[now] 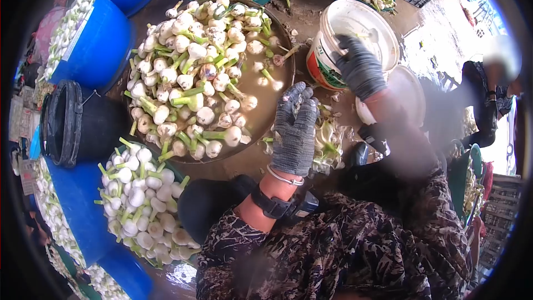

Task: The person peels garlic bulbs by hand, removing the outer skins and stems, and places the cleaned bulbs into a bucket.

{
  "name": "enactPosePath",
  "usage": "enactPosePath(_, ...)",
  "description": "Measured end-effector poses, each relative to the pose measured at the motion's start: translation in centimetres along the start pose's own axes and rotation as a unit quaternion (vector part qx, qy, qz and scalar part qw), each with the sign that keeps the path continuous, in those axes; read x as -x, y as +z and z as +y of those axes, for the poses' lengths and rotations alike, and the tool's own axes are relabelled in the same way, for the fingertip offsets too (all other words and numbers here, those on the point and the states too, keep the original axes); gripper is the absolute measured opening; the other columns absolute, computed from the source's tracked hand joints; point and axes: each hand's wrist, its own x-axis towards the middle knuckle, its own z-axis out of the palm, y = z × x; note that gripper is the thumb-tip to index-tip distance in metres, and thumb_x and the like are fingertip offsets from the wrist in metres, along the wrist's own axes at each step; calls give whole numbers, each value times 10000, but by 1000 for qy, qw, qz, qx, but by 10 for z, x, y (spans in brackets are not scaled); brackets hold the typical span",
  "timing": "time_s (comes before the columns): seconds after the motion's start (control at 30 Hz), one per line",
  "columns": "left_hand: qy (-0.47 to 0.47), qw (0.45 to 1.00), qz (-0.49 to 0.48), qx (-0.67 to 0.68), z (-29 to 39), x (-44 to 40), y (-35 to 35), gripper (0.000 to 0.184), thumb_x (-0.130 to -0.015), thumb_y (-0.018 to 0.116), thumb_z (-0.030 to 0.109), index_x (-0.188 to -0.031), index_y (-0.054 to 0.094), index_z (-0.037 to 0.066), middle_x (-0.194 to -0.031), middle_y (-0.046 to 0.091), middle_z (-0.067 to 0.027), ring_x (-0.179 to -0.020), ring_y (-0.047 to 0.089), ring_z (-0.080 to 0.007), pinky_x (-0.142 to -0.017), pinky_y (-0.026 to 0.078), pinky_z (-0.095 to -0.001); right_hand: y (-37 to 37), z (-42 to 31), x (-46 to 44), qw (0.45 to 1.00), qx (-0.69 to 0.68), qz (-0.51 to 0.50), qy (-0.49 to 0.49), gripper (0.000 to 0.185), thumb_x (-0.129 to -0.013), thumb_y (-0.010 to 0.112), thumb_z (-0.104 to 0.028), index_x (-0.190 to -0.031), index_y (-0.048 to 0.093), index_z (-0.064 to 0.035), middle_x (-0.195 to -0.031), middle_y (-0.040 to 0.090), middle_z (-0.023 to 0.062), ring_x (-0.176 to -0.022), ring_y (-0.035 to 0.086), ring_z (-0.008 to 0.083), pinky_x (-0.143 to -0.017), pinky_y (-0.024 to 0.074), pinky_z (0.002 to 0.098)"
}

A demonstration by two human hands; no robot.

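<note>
My left hand, in a grey knitted glove, is raised at the near right edge of a wide round pan. Its fingers are curled together, and what they hold, if anything, is hidden. Garlic bulbs with short green stems are heaped in the pan, with brownish water at its right side. Over the near rim of a white bucket is my right hand, also gloved in grey, its thumb and forefinger apart. A small pale piece shows inside the bucket, too blurred to name.
Peeled skins lie below my left hand. Cleaner white garlic fills a tub at lower left, beside a black bucket and blue tubs. A white lid lies right of the bucket. Another person is at far right.
</note>
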Motion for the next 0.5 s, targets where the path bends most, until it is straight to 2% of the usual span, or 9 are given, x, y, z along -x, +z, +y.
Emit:
enactPosePath(0.07,26,999,-7,-18,8,3,-2,377,-991,530,175,-1326,464,15,-1219,575,-84,-1064,585,-162,-921,508,-300,33,-45,-7,958,41,-282,-35,337,-892,594,-252,-1220,584,-173,-1180,623,164,-1082,609,318,-912,469,434)
enactPosePath(0.13,10,1000,0,5,14,5,-2,354,-998,518,169,-1312,479,12,-1210,583,-83,-1051,591,-154,-914,507,-285,103,-51,-8,889,160,-405,-140,367,-926,514,-312,-1283,565,-247,-1389,502,148,-1316,443,326,-1079,300,543)
enactPosePath(0.2,-41,999,-19,-14,11,5,-5,304,-1006,499,156,-1271,521,7,-1169,605,-69,-1033,593,-133,-890,506,-272,150,-60,5,864,239,-430,-109,512,-837,634,-274,-1340,539,-285,-1417,481,102,-1404,306,315,-1107,182,628)
enactPosePath(0.23,-75,997,0,33,9,8,-3,285,-1010,493,154,-1246,546,4,-1116,627,-51,-1012,594,-116,-884,497,-262,170,-55,4,851,247,-451,-104,552,-835,618,-285,-1375,501,-271,-1474,420,100,-1434,232,360,-1082,120,709)
enactPosePath(0.33,-15,997,-46,-67,0,3,-14,292,-1007,483,133,-1255,533,-11,-1147,604,-76,-1016,595,-138,-897,492,-280,207,-40,10,883,267,-360,-141,513,-827,635,-294,-1328,541,-236,-1395,505,105,-1397,319,347,-1070,101,726)
enactPosePath(0.37,47,986,-65,-149,0,3,-18,301,-1001,472,113,-1264,520,-26,-1195,565,-106,-1073,567,-168,-940,467,-308,165,-71,-11,834,237,-492,-81,460,-831,667,-284,-1266,570,-171,-1239,617,116,-1259,501,338,-1063,271,641)
enactPosePath(0.4,44,986,-68,-147,-5,3,-21,301,-1001,472,113,-1264,520,-26,-1195,565,-106,-1073,567,-168,-940,467,-308,157,-68,-10,833,239,-494,-77,460,-831,667,-284,-1266,570,-171,-1239,617,116,-1259,501,338,-1063,271,641)
enactPosePath(0.47,31,992,44,-112,-4,0,-20,406,-978,505,169,-1320,432,-38,-1247,533,-146,-1126,537,-201,-993,425,-320,135,-46,-6,918,-41,-393,17,363,-874,640,-243,-1213,584,-127,-1062,699,124,-1034,651,326,-917,476,490)
enactPosePath(0.5,-2,992,95,-78,6,-2,-17,467,-971,512,196,-1351,388,-45,-1280,509,-161,-1155,515,-211,-1020,403,-327,120,-38,2,936,-149,-320,3,401,-843,706,-254,-1184,585,-80,-960,711,111,-860,692,289,-769,528,385)
